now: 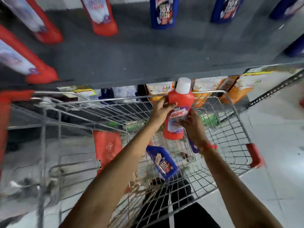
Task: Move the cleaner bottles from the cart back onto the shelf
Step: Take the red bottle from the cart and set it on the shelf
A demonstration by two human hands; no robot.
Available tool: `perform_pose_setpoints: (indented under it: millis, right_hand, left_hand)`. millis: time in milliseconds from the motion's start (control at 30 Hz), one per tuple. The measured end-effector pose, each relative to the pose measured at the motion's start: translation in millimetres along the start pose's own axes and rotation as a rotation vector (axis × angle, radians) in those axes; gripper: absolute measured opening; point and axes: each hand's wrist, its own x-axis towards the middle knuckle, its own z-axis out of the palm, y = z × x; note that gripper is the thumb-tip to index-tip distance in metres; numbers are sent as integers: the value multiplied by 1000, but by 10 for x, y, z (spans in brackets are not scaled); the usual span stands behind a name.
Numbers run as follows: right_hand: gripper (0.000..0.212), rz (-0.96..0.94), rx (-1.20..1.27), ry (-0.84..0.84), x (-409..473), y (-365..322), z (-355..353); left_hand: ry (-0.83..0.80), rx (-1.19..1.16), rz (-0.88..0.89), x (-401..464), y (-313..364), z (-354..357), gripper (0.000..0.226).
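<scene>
A red cleaner bottle (180,102) with a white cap is held upright above the wire cart (236,122), just below the front edge of the grey shelf (131,60). My left hand (162,109) grips its left shoulder and my right hand (193,124) grips its label side. A blue cleaner bottle (162,162) lies on its side in the cart basket, under my forearms. Another blue bottle (193,146) shows partly behind my right wrist. Red bottles (102,15) stand on the shelf at left and blue bottles (163,12) at right.
The shelf's middle is bare grey surface. Orange and white packets (230,89) fill the lower shelf behind the cart. A red flap (107,145) hangs inside the cart. A red post (5,122) stands at far left. White floor tiles lie to the right.
</scene>
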Motion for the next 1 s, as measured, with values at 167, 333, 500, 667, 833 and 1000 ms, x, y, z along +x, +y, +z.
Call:
perform_pose_setpoints:
  millis: [167,333,500,667,833,1000]
  right_hand:
    - [48,-233,136,4,13,-954,123]
    - [49,-444,171,-2,97,-1786,386]
    - [48,-536,188,-78,329,-2347,760]
    - [49,-564,70,-146,619,-2548,1148]
    - [54,-557,40,-181,774,-2572,1368]
    - [53,-548,-10,-201,867,-2577,1379]
  left_hand:
    - [93,-80,260,-163,846,-357,32]
    - [235,-114,458,-310,1543,-794,17]
    - [371,-61,605,-319,1915,-1223,26]
    - [454,-48,587,-169,1942,-1641,21]
    - [482,-49,571,-98,1897,-1842,29]
    - [523,-54,578,-92,1884,-1840,28]
